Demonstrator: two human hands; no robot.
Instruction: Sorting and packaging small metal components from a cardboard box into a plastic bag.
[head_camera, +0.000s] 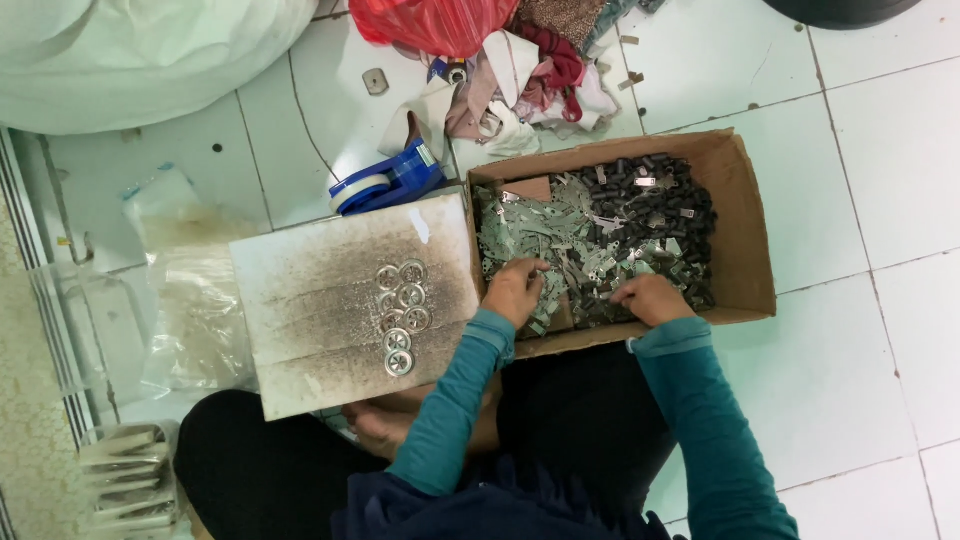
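Both hands are down in the cardboard box (745, 215) now, working through the heap of small metal plates (560, 240); the left hand (514, 290) sits at the near-left part of the pile, fingers curled down onto the pieces, and whether it has one pinched I cannot tell from up here; the right hand (650, 297) rests at the near edge of the heap, fingers bent into the plates, and its hold is just as hidden. Dark cylindrical parts (660, 195) crowd the far right corner of the box, touching the pale plates. Beside the box, on the person's left, lies a stained board (300, 300) across the lap, with a short column of round metal discs (402, 315) laid out on it, close together. Beyond the board sits a blue tape dispenser (385, 182) on the tiled floor (880, 120), with a tangle of cloth scraps (530, 75) further off. By my reading this is the sorting and picking stage, hands rummaging for pieces; the next move calls for a clean pinch on a single plate, lifted free of its neighbours.
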